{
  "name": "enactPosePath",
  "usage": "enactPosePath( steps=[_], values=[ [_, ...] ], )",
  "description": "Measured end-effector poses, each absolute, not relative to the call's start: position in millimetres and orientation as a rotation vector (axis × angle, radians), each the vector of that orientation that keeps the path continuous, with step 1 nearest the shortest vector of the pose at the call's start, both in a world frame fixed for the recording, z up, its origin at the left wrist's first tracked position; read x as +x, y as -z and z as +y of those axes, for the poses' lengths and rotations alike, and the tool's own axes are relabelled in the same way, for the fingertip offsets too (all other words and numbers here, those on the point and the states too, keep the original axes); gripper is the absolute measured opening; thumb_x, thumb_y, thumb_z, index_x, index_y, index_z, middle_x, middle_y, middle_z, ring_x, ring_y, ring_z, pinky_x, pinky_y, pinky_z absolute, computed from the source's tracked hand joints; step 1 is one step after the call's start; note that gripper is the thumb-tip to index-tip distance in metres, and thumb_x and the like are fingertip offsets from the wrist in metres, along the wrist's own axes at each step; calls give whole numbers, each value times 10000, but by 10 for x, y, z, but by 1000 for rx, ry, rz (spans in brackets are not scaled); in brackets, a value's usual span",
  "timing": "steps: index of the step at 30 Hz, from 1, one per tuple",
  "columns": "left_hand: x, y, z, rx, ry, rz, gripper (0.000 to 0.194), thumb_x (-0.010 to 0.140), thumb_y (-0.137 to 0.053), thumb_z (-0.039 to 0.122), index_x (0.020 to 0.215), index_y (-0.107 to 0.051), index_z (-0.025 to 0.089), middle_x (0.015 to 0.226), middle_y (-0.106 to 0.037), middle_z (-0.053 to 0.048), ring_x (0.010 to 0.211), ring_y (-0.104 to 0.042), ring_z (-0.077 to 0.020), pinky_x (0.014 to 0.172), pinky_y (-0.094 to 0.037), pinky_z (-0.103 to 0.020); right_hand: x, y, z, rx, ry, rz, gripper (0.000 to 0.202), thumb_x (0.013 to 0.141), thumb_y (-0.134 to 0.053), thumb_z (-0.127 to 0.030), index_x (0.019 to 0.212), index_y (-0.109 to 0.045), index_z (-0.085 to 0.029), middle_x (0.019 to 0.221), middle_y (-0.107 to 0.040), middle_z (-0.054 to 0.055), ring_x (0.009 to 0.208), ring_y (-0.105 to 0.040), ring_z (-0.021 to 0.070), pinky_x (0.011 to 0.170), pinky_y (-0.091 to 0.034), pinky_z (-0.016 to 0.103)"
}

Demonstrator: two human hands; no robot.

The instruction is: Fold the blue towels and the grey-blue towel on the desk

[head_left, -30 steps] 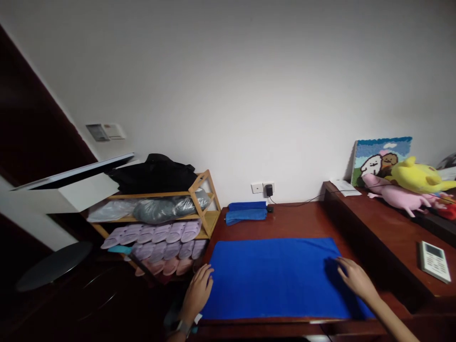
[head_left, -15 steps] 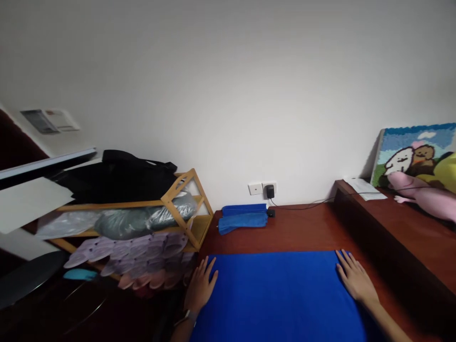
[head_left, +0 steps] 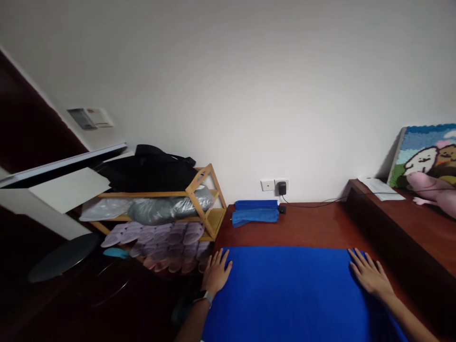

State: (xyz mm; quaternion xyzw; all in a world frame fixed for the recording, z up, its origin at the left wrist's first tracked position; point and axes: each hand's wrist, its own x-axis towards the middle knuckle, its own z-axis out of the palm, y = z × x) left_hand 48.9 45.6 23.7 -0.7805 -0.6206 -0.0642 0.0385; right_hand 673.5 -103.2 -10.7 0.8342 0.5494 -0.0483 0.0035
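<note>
A plain blue cloth (head_left: 290, 289) lies spread over the reddish-brown tabletop (head_left: 309, 228). My left hand (head_left: 217, 273) rests flat at the cloth's far left corner, fingers spread, with a watch (head_left: 204, 297) on that wrist. At the far right corner my right hand (head_left: 370, 273) lies with fingers stretched out, touching the cloth's edge. Neither hand grips anything. Beyond the cloth, close to the wall, sits a folded blue fabric bundle (head_left: 255, 212). The near edge of the cloth runs out of the picture.
A black charger (head_left: 281, 188) sits in the wall socket, its cable running right to a raised ledge (head_left: 420, 221). Paper, a pink plush toy (head_left: 432, 190) and a picture (head_left: 423, 156) are there. To the left stands a wooden rack (head_left: 213, 209) with slippers and bags; a dark stool (head_left: 66, 256) is beside it.
The view has turned left, so everything appears shifted to the right. Both hands stay flat at the cloth's corners, and the cloth looks the same.
</note>
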Motion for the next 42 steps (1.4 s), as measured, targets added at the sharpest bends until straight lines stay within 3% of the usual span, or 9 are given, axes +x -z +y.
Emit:
enactPosePath(
  steps=[3, 6, 12, 16, 22, 26, 34, 42],
  values=[
    [516, -329, 491, -2449, 320, -1789, 533, 1032, -356, 399, 1489, -531, 190, 1594, -483, -110, 1498, -398, -259, 1253, -284, -471, 6300, -64, -849, 2651, 24, 1852, 696, 982, -206, -473, 1607, -338, -199, 1672, -318, 63, 1561, -218, 294, 1262, -172, 557],
    [613, -325, 528, -2502, 391, -1754, 546, 1047, -336, 407, 1541, -461, 212, 1628, -435, -82, 1519, -359, -237, 1252, -295, -452, 5296, -331, -599, 2542, 48, 2215, 698, 1008, -199, -449, 1590, -352, -96, 1654, -341, 112, 1559, -227, 280, 1277, -169, 502],
    [690, -70, 540, -2482, 377, -1839, 574, 1041, -372, 491, 1574, -404, 281, 1668, -356, -79, 1535, -325, -262, 1247, -282, -494, 3078, -642, -165, 2107, 489, 2712, 663, 1042, -202, -465, 1625, -254, -154, 1686, -233, 62, 1573, -172, 224, 1289, -140, 454],
    [650, 8, 538, -2433, 408, -1836, 579, 1038, -374, 487, 1579, -395, 282, 1667, -360, -87, 1535, -325, -266, 1245, -281, -491, 2645, -572, 22, 2080, 674, 2611, 666, 1045, -163, -435, 1624, -226, -112, 1692, -192, 95, 1581, -122, 238, 1289, -102, 480],
    [669, -67, 544, -2424, 395, -1856, 565, 1041, -375, 470, 1574, -405, 286, 1670, -352, -86, 1534, -326, -269, 1251, -267, -500, 3442, -383, -136, 2223, 541, 2482, 701, 1035, -194, -513, 1627, -236, -139, 1691, -204, 82, 1579, -137, 234, 1290, -85, 483],
    [687, -107, 549, -2444, 364, -1877, 578, 1042, -368, 485, 1579, -397, 273, 1673, -338, -100, 1539, -315, -273, 1251, -267, -504, 4544, -201, -400, 2439, 364, 2282, 698, 1016, -235, -520, 1622, -283, -177, 1674, -289, 81, 1566, -201, 247, 1276, -135, 510],
    [620, -77, 600, -2418, 288, -1937, 589, 1035, -373, 520, 1581, -389, 300, 1694, -293, -93, 1549, -279, -311, 1238, -287, -515, 6620, 249, -820, 2751, 115, 1764, 733, 951, -212, -498, 1601, -341, -185, 1676, -308, 110, 1555, -240, 285, 1245, -208, 525],
    [583, -85, 610, -2419, 266, -1891, 582, 1040, -353, 537, 1578, -391, 318, 1690, -312, -77, 1547, -287, -303, 1231, -294, -505, 6868, 361, -905, 2774, 120, 1754, 815, 949, -138, -528, 1613, -266, -73, 1697, -236, 143, 1568, -187, 297, 1259, -197, 470]
  ],
)
